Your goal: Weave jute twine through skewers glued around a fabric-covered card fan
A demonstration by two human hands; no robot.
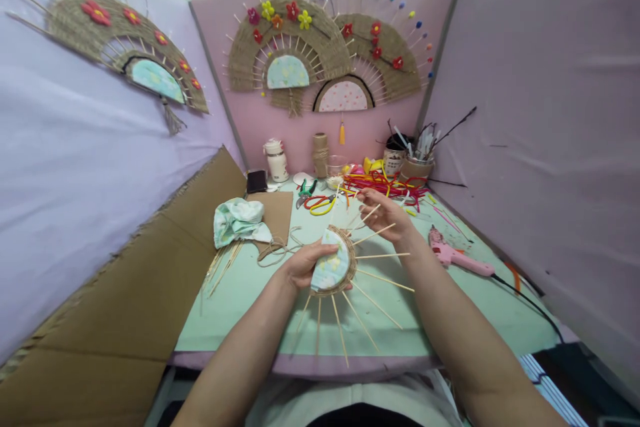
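My left hand [306,263] is closed around a half-round fan base [331,267], its thumb pressed on the pale green patterned cloth face. Brown twine is wound along the curved rim, and several thin wooden sticks [383,275] fan outward to the right and toward me. My right hand [383,215] is raised by the upper sticks, with fingertips drawn together. Whatever those fingertips hold, if anything, is too small to make out. Loose twine [280,250] lies on the table left of the fan base.
Crumpled green cloth [240,221] and spare sticks [225,263] lie left, by a cardboard wall [165,260]. Scissors [323,204], green-handled pliers [307,188] and red pipe cleaners [385,185] sit behind. A pink glue gun [460,257] with a cord is right. Finished fans [290,40] hang behind.
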